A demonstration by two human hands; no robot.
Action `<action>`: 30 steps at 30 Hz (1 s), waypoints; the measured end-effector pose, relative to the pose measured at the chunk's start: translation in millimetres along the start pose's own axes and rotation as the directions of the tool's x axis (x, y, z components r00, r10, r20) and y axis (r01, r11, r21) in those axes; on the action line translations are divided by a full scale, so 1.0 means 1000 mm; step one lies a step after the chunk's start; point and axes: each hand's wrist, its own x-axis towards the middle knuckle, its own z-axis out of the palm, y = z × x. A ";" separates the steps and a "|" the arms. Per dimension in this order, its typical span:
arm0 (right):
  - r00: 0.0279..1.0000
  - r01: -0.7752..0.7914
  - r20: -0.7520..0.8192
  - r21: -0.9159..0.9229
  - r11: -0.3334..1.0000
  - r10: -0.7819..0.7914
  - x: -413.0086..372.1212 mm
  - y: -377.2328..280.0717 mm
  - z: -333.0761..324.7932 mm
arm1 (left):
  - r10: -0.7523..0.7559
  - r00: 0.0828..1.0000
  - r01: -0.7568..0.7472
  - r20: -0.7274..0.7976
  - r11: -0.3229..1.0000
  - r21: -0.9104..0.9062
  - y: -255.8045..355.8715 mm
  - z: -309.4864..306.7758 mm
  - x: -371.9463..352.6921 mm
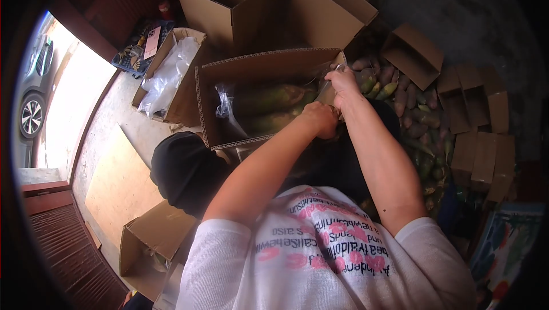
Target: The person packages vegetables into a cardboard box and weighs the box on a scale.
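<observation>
An open cardboard box (204, 110) stands in front of me, holding long green produce (274, 97) with brownish ends under transparent plastic. At the box's right end, my right hand (345, 85) pinches the edge of a transparent plastic bag (341, 68). Just below and to its left, my left hand (321, 120) is closed against the same end of the box. Its fingers are turned away, so what they grip is hidden. A crumpled bit of plastic (223, 102) sticks up at the box's left side.
Reddish-brown and green produce (426, 117) is heaped on the floor at right. Larger open boxes (209, 2) stand behind, smaller ones (480, 158) at far right. Plastic bags (168, 76) fill a carton at left, beside a blue basket (130, 58) with a phone (152, 42).
</observation>
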 end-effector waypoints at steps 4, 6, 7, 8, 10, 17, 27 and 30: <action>0.998 0.011 0.053 0.384 0.923 -0.034 0.004 -0.007 -0.003 | 0.084 0.988 -0.086 -0.127 0.996 -0.007 0.001 0.002 -0.008; 0.995 0.040 0.066 0.371 0.928 -0.069 0.007 -0.005 -0.004 | 0.105 0.985 -0.102 -0.138 0.994 0.024 0.000 0.010 -0.002; 0.993 0.053 0.076 0.365 0.929 -0.086 0.009 -0.005 -0.003 | 0.112 0.983 -0.107 -0.143 0.993 0.039 0.000 0.010 -0.002; 0.988 0.092 0.090 0.288 0.953 -0.122 0.012 -0.006 -0.004 | 0.108 0.985 -0.103 -0.131 0.994 0.045 0.000 0.009 -0.003; 0.975 0.168 0.123 0.133 0.977 -0.184 0.018 -0.004 -0.007 | 0.101 0.990 -0.096 -0.097 0.994 0.057 0.003 0.008 -0.003; 0.859 0.293 0.470 -0.132 0.947 -0.201 0.016 -0.026 -0.003 | 0.074 0.975 -0.086 -0.211 0.995 -0.052 0.006 0.003 -0.023; 0.692 -0.218 0.720 0.150 0.964 0.045 0.017 -0.019 -0.024 | -0.857 0.174 -0.112 -0.485 0.472 -0.874 -0.075 0.032 -0.122; 0.653 -0.236 0.755 0.133 0.963 0.055 0.029 -0.011 -0.018 | -0.821 0.563 -0.362 -0.095 -0.141 -0.921 -0.092 0.016 -0.122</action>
